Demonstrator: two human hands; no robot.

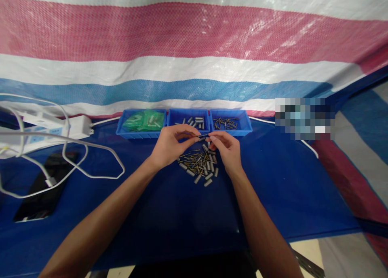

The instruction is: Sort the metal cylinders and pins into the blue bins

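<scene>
Across the blue-topped desk [281, 189] I take the middle bin [188, 112] as datum. Just on the wearer's side of it: left hand [169, 144] and right hand [229, 149], thumbs and fingers pinched, tips nearly meeting. Grey cylinders [208, 183] and brassy pins [198, 161] lie heaped, same side of that bin. Smallest: a thin piece [203, 136] by the bin's front edge, apparently gripped at both ends; type too small for me to call. I'd anchor one hand, move only the other, keep pinch light, axis straight, and stay low so drops land close.
</scene>
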